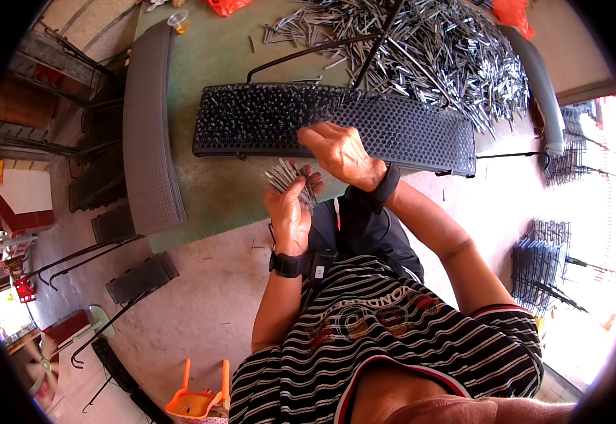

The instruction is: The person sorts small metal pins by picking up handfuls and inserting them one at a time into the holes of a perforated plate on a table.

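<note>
A long black rack with a grid of round holes lies across the near side of the table. Many small rod ends stand up out of its left half, while its right half shows bare holes. My left hand is closed round a fanned bundle of thin metal rods, just below the rack's near edge. Over the middle of the rack, where the rod ends give way to bare holes, my right hand has its fingers pinched together. Whatever is at those fingertips is hidden and slightly blurred.
A big heap of loose metal rods covers the far right of the green table. Bent black bars reach over it from the rack. A grey perforated panel lies along the left edge, near a plastic cup. An orange chair stands lower left.
</note>
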The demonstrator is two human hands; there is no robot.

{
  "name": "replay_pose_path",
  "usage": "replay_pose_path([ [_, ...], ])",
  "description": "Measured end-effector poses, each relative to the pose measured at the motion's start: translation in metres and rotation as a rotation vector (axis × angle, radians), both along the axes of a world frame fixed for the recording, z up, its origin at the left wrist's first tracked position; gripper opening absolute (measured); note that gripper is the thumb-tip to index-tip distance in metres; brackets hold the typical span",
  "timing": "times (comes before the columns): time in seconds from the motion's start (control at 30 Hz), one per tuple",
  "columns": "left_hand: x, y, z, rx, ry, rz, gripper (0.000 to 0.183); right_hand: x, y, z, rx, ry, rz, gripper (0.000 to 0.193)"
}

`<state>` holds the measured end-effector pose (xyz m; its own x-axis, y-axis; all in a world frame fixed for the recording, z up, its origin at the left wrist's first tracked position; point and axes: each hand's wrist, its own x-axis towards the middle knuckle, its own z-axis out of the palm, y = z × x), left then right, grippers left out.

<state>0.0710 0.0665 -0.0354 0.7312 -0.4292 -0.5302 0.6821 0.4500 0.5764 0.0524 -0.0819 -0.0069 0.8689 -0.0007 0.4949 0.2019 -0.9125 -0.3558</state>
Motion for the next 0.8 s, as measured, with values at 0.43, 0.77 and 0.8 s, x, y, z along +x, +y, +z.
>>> replay_pose_path([
  [0.43,0.000,0.005,0.009,0.033,-0.046,0.024,0.024,-0.007,-0.002,-0.011,0.053,-0.024,-0.074,0.014],
  [0.77,-0.016,-0.037,0.032,-0.026,-0.307,0.007,0.033,-0.039,0.063,-0.014,2.411,-0.054,-0.224,0.040],
  [0.8,-0.023,-0.041,0.027,0.088,-0.392,-0.019,0.030,-0.040,0.059,-0.006,2.351,-0.003,-0.283,0.037],
])
